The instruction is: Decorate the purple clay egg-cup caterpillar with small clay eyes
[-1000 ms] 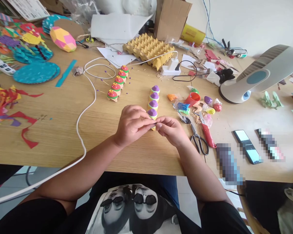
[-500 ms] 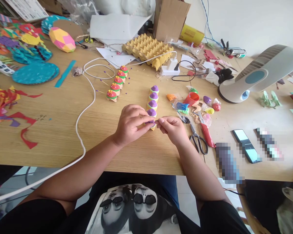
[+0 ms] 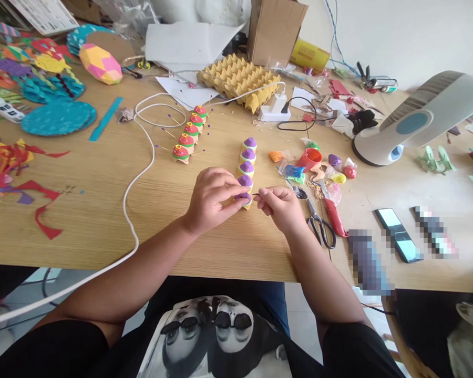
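Observation:
A strip of egg-carton cups topped with purple clay caps point(image 3: 247, 161) lies on the wooden table point(image 3: 102, 210) in front of me. My left hand point(image 3: 213, 198) is curled round the nearest purple-capped cup, fingers pressed on it. Just to its right, my right hand point(image 3: 279, 206) pinches a thin dark pin or stick, its tip pointing at that cup. A second strip of cups with red, green and yellow caps point(image 3: 188, 134) lies further back to the left.
Scissors point(image 3: 319, 223) and a red utility knife point(image 3: 333, 216) lie right of my hands, near clay lumps and an orange cup point(image 3: 310, 159). A white cable point(image 3: 136, 173) loops left. Beyond: a yellow egg tray point(image 3: 236, 79), a cardboard box point(image 3: 276, 29), a fan point(image 3: 413, 123), a phone point(image 3: 398, 236).
My right hand has drawn slightly right, away from my left hand, and the thin pin now shows between them. My left hand has shifted up a little onto the cup.

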Available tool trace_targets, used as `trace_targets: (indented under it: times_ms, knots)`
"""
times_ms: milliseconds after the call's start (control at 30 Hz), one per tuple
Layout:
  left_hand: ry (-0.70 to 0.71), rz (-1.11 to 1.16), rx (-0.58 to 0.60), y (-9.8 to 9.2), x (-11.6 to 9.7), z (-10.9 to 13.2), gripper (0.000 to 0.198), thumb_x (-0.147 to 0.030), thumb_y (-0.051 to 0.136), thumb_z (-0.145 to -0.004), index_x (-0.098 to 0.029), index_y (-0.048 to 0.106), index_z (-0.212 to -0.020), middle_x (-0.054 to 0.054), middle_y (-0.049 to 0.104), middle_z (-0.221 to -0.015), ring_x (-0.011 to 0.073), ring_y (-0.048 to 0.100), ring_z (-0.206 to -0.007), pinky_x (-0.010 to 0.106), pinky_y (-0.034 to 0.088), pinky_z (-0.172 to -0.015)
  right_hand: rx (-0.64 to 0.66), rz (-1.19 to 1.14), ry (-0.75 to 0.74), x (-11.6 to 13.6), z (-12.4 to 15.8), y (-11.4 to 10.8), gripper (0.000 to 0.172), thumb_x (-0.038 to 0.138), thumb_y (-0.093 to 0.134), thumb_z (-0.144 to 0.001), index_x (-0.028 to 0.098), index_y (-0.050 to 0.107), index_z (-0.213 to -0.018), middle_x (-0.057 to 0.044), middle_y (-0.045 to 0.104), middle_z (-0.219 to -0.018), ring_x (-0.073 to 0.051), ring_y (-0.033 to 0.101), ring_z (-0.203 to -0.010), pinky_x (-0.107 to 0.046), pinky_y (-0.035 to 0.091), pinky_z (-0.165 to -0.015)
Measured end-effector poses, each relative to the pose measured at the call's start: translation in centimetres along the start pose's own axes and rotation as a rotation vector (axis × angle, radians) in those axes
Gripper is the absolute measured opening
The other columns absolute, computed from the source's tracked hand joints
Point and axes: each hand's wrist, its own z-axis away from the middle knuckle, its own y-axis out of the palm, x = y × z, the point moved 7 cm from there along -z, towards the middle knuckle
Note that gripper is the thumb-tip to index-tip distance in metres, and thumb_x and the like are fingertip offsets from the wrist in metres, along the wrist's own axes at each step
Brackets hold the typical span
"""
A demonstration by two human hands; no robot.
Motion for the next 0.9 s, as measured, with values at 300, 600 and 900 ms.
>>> trace_targets:
  times_ms: [300,600,900]
  knots:
    - [-0.040,0.008,0.026,0.3,0.5,0.3,0.015,-0.036,0.075,-0.091,-0.029,0.078,-0.103,0.002,0.074,-0.089,0.0210,0.065,-0.096,0.042,0.051,-0.092,0.030,-0.003,0.003,0.0,0.0,0.5,0.038,0.054,0.081,-0.078,0.017,0.073,-0.071,0.000,0.062,-0.061,-0.007,0.040,-0.048,-0.025,0.028,-0.046]
    - [-0.048,0.010,0.039,0.4,0.6,0.4,0.015,-0.038,0.075,-0.091,-0.029,0.077,-0.103,0.002,0.073,-0.089,0.0211,0.064,-0.096,0.042,0.051,-0.093,0.076,-0.004,0.012,0.6,0.3,1.3,0.041,0.054,0.082,-0.078,0.016,0.071,-0.066,0.001,0.060,-0.059,-0.007,0.039,-0.049,-0.026,0.027,-0.048]
    - [-0.022,0.025,0.011,0.3,0.6,0.4,0.017,-0.036,0.076,-0.090,-0.028,0.076,-0.105,0.002,0.074,-0.093,0.0205,0.064,-0.097,0.041,0.052,-0.092,0.113,0.057,0.024,0.0,0.4,1.3,0.038,0.054,0.082,-0.077,0.017,0.074,-0.074,0.002,0.058,-0.058,-0.008,0.038,-0.052,-0.026,0.027,-0.050]
